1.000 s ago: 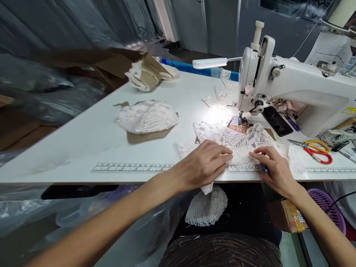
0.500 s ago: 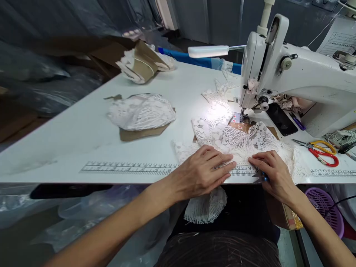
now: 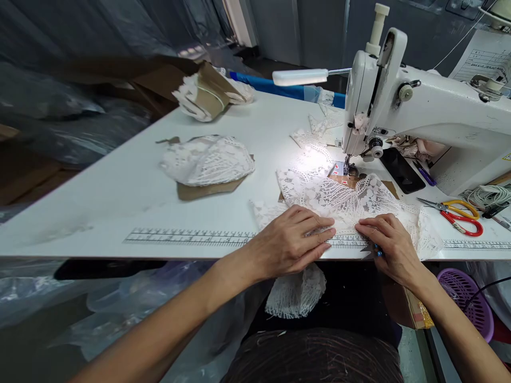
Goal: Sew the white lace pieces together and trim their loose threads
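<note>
White lace fabric (image 3: pixel 323 196) spreads over the table edge in front of the sewing machine (image 3: pixel 423 103), with a piece hanging below the edge. My left hand (image 3: pixel 293 239) lies on the lace with its fingers stretched out to the right. To its right, my right hand (image 3: pixel 389 242) has thumb and index finger at the lace's edge, and its other fingers are curled round a small blue-handled tool (image 3: pixel 378 250) with a metal tip. The machine's needle area is beyond the lace, under a bright light.
Lace cups (image 3: pixel 211 159) rest on brown card at the left, with a tied bundle (image 3: pixel 207 93) behind. Scissors (image 3: pixel 459 213), a phone (image 3: pixel 401 170) and a purple pen (image 3: pixel 425 173) lie right. A ruler strip (image 3: pixel 187 237) runs along the front edge.
The view has shifted slightly, moving the left-side lace a little rightward in the picture. My hands have stayed nearly in place on the lace.
</note>
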`<state>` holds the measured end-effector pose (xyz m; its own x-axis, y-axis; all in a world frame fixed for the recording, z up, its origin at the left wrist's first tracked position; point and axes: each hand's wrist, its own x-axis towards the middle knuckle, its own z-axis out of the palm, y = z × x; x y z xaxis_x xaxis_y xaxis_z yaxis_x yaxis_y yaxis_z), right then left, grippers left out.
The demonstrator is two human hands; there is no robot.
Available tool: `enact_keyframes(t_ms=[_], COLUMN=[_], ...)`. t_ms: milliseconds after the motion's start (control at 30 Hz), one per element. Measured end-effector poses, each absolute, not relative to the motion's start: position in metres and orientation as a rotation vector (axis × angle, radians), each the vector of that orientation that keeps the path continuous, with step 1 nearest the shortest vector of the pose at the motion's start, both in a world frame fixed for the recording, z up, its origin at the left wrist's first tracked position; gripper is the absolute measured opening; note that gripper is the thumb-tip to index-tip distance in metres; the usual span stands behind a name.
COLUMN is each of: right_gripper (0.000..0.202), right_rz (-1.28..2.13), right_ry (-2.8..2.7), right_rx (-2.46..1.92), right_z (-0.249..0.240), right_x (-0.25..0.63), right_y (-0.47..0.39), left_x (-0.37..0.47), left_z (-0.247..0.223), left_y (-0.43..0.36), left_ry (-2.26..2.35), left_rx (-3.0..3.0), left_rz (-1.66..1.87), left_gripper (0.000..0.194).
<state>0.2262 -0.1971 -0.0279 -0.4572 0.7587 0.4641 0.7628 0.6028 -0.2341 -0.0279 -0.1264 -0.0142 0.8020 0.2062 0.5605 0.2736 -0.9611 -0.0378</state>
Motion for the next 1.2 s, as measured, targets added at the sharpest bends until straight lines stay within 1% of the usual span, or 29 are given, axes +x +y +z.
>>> enact_keyframes(t_ms=[300,533,600,667,700,767,800,833,867,933,967,1000,1033,1067,1133,1200], right_gripper=[0.075,0.064,0.064,0.066,0.066,0.06,0.055,0.051,0.046,0.036,0.031,0.029,0.032,0.037,0.039,0.037], right_rz=[0.05,0.037,0.038,0.016,-0.01,-0.094,-0.135,-0.162,-0.17,-0.131,-0.093,-0.059,-0.063,-0.074,-0.122,-0.15], right_ry=[-2.296,-2.287,-2.272,-2.221,-2.176,-2.05,-1.98,-1.918,-1.874,-1.884,-1.951,-2.065,-2.199,-2.286,-2.311,-2.149], right_rx=[-1.199,-1.18,-1.173,-1.156,-1.136,-1.066,-1.026,-0.995,-0.976,-0.966,-0.963,-0.941,-0.899,-0.927,-1.004,-1.157], right_z=[-0.026,-0.024,-0.025,-0.026,-0.027,-0.029,-0.029,-0.03,-0.03,-0.028,-0.028,-0.027,-0.026,-0.024,-0.019,-0.009], right_x=[0.228,0.226,0.227,0.227,0.227,0.226,0.225,0.224,0.222,0.217,0.214,0.21,0.208,0.206,0.21,0.224], right_y=[-0.198,-0.198,-0.198,-0.197,-0.197,-0.198,-0.2,-0.203,-0.208,-0.222,-0.231,-0.239,-0.246,-0.252,-0.257,-0.251], left_x=[-0.028,-0.029,-0.03,-0.031,-0.031,-0.03,-0.03,-0.028,-0.027,-0.022,-0.019,-0.017,-0.016,-0.017,-0.021,-0.029], left_z=[-0.013,-0.016,-0.015,-0.014,-0.013,-0.013,-0.013,-0.014,-0.015,-0.017,-0.018,-0.018,-0.019,-0.019,-0.021,-0.025], left_y=[-0.126,-0.125,-0.126,-0.127,-0.127,-0.128,-0.128,-0.13,-0.132,-0.14,-0.145,-0.151,-0.157,-0.163,-0.173,-0.182], left_ry=[-0.387,-0.401,-0.394,-0.397,-0.401,-0.399,-0.386,-0.364,-0.342,-0.317,-0.34,-0.37,-0.382,-0.387,-0.418,-0.511], left_rx=[-2.912,-2.938,-2.93,-2.923,-2.922,-2.918,-2.908,-2.896,-2.881,-2.866,-2.864,-2.873,-2.883,-2.906,-3.001,-3.11], left_rz=[-0.889,-0.891,-0.871,-0.827,-0.794,-0.726,-0.714,-0.723,-0.759,-0.873,-0.961,-1.01,-1.069,-1.149,-1.302,-1.429], left_gripper=[0.018,0.018,0.018,0.023,0.03,0.043,0.046,0.045,0.037,0.017,0.011,0.017,0.024,0.025,0.017,0.016])
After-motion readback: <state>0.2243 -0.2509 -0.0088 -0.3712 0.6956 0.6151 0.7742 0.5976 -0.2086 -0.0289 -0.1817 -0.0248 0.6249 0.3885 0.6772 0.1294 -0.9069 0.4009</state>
